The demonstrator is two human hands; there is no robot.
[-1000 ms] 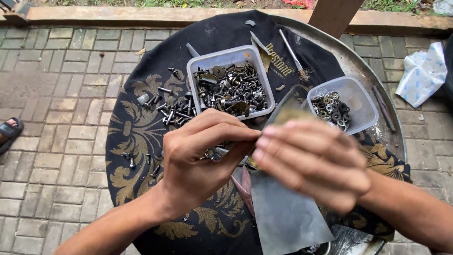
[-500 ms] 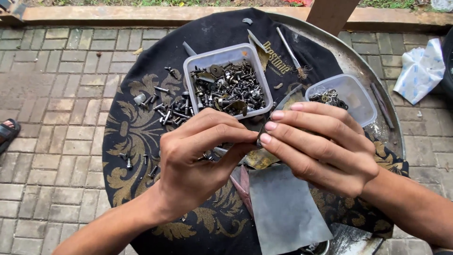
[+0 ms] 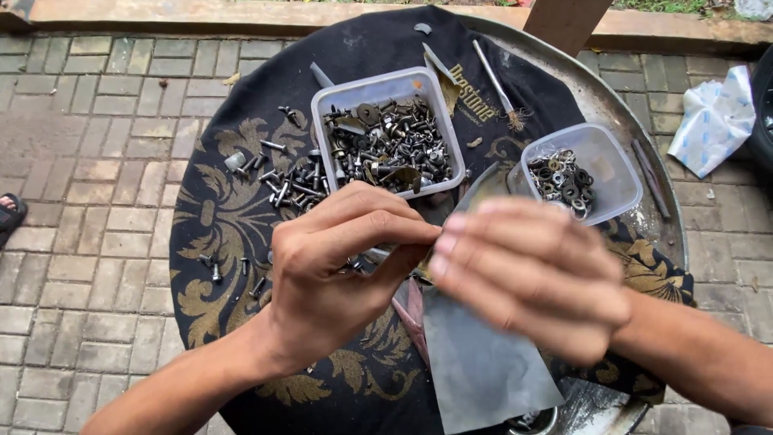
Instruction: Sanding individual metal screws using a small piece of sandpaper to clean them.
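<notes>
My left hand point(image 3: 338, 274) hovers over the middle of a round tray, thumb and fingertips pinched on a small metal part that is mostly hidden. My right hand point(image 3: 531, 274) is blurred, fingertips meeting those of the left hand. It holds a grey abrasive sheet point(image 3: 483, 370) that hangs below it and shows again above the fingers. Behind the hands stands a clear plastic box point(image 3: 372, 86) full of dark screws and bolts. A smaller clear box point(image 3: 620, 173) at the right holds washers.
A black cloth with gold ornament point(image 3: 233, 217) covers the metal tray point(image 3: 644, 137). Loose screws point(image 3: 294, 185) lie left of the big box. A wooden post point(image 3: 568, 20) rises behind; a white plastic bag point(image 3: 713, 121) and someone's foot point(image 3: 10, 213) are on the brick paving.
My right hand has shifted with the grey sheet against the left fingertips, sharp half a second ago and blurred now. The left hand has kept its place and pinch.
</notes>
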